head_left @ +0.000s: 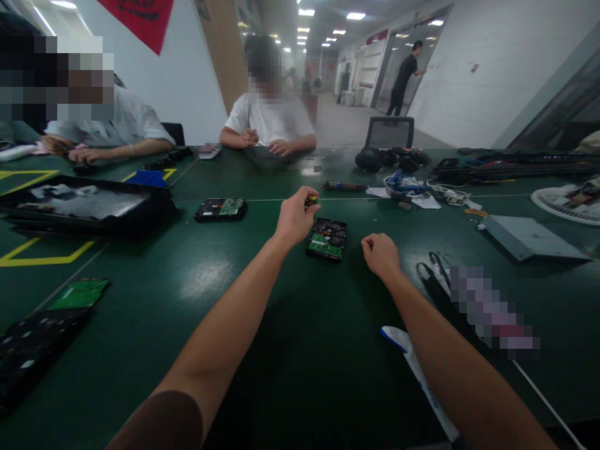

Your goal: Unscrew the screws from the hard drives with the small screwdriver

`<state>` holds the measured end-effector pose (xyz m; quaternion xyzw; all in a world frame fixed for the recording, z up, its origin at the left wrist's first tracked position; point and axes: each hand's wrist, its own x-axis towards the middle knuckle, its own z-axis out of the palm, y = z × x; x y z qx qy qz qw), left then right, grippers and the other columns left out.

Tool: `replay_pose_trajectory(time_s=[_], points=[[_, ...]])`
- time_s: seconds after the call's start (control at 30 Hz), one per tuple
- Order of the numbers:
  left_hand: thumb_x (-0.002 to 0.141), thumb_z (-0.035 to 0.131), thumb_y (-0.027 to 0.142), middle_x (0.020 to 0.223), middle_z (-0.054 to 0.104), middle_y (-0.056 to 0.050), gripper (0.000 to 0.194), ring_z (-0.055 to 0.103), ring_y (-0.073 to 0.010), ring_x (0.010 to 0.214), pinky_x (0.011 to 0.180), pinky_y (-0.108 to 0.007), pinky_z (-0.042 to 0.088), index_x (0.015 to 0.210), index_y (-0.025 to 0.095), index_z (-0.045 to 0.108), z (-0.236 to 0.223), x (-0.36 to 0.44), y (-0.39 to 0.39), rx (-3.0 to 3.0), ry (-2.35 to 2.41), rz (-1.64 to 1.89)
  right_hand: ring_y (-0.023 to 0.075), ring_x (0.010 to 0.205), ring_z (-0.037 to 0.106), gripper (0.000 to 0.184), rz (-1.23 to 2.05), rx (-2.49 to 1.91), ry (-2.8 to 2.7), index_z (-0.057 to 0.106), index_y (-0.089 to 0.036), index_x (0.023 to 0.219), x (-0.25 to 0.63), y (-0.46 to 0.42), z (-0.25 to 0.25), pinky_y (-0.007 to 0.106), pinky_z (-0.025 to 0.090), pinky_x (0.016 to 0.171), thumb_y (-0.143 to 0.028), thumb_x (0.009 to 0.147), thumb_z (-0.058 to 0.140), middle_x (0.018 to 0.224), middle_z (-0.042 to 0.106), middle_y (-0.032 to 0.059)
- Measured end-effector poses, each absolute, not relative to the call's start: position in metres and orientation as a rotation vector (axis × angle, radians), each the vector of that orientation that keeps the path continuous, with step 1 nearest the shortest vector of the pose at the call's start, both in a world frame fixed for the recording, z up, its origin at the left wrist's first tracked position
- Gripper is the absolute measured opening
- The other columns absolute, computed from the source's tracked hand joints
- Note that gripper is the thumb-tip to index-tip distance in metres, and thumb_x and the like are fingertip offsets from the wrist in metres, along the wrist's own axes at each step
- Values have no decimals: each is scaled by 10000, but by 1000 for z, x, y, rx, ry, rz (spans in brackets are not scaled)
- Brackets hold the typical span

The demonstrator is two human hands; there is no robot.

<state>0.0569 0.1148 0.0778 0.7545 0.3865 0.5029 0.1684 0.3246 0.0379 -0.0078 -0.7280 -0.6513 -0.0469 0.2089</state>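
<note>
A hard drive [327, 239] lies on the green table between my hands, its green circuit board and dark metal casing facing up. At its upper left, my left hand [297, 215] pinches a small black-and-yellow object [311, 200], mostly covered by the fingers, so its kind does not show. To the right of the drive, my right hand [382, 255] rests near the tabletop with fingers curled closed. Whatever those fingers hold, if anything, is hidden. Farther left sits a second hard drive [220, 209], apart from both hands.
Black trays [89, 203] stand at left, with more drives [51, 331] nearer me. A screwdriver-like tool [345, 186], a bowl of blue-and-white bits [404, 185] and a grey metal box [532, 237] lie beyond or right. Two people sit across the table.
</note>
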Motion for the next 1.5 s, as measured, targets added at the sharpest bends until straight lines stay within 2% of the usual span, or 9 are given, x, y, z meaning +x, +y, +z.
replay_pose_trajectory(time_s=[0.27,0.47,0.87,1.27,1.5], points=[[896,674,151,1054,738,-43,233,693,-185,928,816,-330,570,1101,251,628,79,56,113,2134,1097,1424,263,962,591,180,-179,-2062,-1893,676,-183,958,319,36,-5,377,443,843,-210,993,502,985,672,119],[890,684,150,1055,739,-41,236,691,-185,930,812,-328,569,1098,248,629,79,56,114,2138,1103,1421,253,895,644,157,-86,-2116,-1742,663,-177,1003,323,35,3,353,421,768,-191,984,507,960,707,113],[891,683,153,1047,742,-38,237,695,-188,931,809,-333,574,1097,256,630,82,56,112,2130,1109,1423,218,821,662,62,-71,-2058,-1695,664,-204,916,332,37,-4,332,439,752,-235,915,611,893,728,50],[882,694,159,1047,748,-41,243,698,-191,925,799,-330,569,1097,252,633,80,55,114,2128,1113,1411,231,875,643,147,-92,-1972,-1758,697,-202,944,331,33,-3,353,459,817,-246,924,558,957,723,79],[874,704,154,1028,757,-51,234,708,-199,915,849,-360,563,1084,242,651,81,52,115,2173,1100,1352,261,944,666,253,-80,-1967,-1423,689,-175,1077,338,32,0,376,460,869,-249,971,472,1014,744,117]])
